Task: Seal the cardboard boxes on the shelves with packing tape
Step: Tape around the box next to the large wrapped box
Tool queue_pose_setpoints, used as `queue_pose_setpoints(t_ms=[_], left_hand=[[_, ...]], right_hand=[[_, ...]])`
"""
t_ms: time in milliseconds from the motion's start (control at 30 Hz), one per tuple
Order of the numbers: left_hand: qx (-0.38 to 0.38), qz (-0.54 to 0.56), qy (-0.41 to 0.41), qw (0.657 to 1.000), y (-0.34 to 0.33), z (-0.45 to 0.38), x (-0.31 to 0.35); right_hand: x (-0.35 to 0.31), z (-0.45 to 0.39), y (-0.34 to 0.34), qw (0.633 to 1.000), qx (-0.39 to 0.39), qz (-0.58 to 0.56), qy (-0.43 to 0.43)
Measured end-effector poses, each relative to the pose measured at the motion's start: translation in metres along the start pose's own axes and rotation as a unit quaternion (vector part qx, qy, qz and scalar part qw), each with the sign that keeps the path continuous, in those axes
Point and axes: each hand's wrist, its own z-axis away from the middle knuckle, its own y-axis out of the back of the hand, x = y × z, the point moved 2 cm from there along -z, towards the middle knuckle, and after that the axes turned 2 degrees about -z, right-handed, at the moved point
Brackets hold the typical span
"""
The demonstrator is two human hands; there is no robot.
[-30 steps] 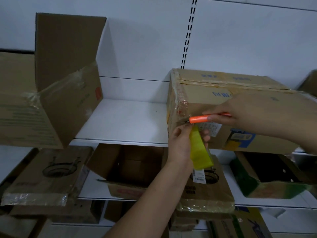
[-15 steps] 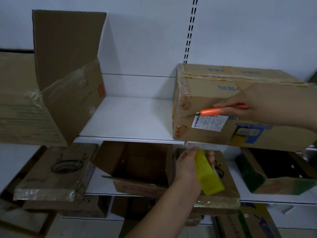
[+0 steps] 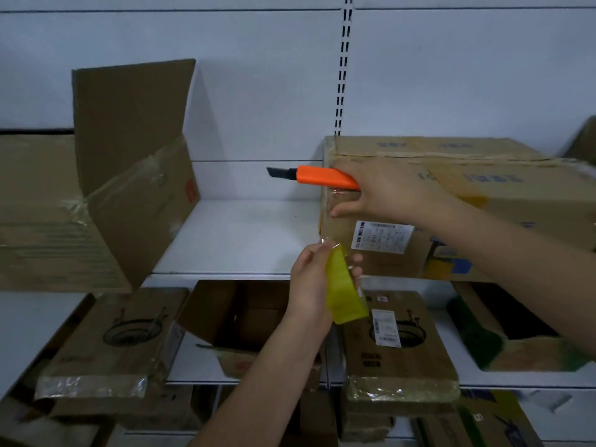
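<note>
White metal shelving [image 3: 238, 240] against a pale slotted wall is seen, with cardboard boxes crowded on two levels.

At the centre, the roll of packing tape [image 3: 344, 290] is gripped by the left hand [image 3: 311, 282], fingers curled round its yellowish edge, just below the front left corner of the closed box [image 3: 477, 204] on the upper shelf. A clear strip of tape appears to be stretched from the roll up to that corner, though its exact line is hard to make out. The orange utility knife [image 3: 325, 178] is held in the right hand [image 3: 387, 191]; the handle is clamped against the palm while the thumb is pressed on the box's end near the corner. The dark blade is extended and pointed left, away from the box, over the bare shelf.

Further out, an open box [image 3: 106, 201] with a raised flap is set at the left of the upper shelf. On the lower shelf, flat taped cartons [image 3: 109, 343] and another open box [image 3: 238, 314] are stored.

Trouble could be caused from here in several ways. With the blade exposed near the left fingers, a cut could be suffered if the knife is swung back carelessly. If tension on the roll is lost, the strip could be wrinkled or folded onto itself. If the thumb is lifted early, the tape end could be peeled from the dusty, already taped corner.
</note>
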Motion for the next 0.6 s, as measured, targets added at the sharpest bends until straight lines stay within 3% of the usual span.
queue_pose_setpoints(t_ms=[200,267,333,400,500,600], left_hand=[[-0.002,-0.034,-0.033,0.999,0.013,0.008,0.017],[-0.006,-0.06,-0.05,0.997,0.023,0.01,0.026],[0.002,-0.11,-0.076,0.991,0.038,0.013,0.037],[0.021,-0.166,-0.104,0.98,0.055,0.018,0.047],[0.06,-0.217,-0.13,0.966,0.082,0.025,0.064],[0.091,-0.234,-0.124,0.96,0.105,0.028,0.076]], right_hand=[[-0.001,0.0,-0.014,0.999,0.011,0.044,0.015],[-0.015,0.004,-0.01,0.997,0.056,0.06,0.011],[-0.042,0.009,-0.008,0.993,0.115,0.028,0.002],[-0.074,0.006,-0.019,0.992,0.125,-0.027,-0.006],[-0.111,-0.02,-0.071,0.994,0.023,-0.101,-0.032],[-0.122,-0.048,-0.14,0.988,-0.087,-0.103,-0.08]])
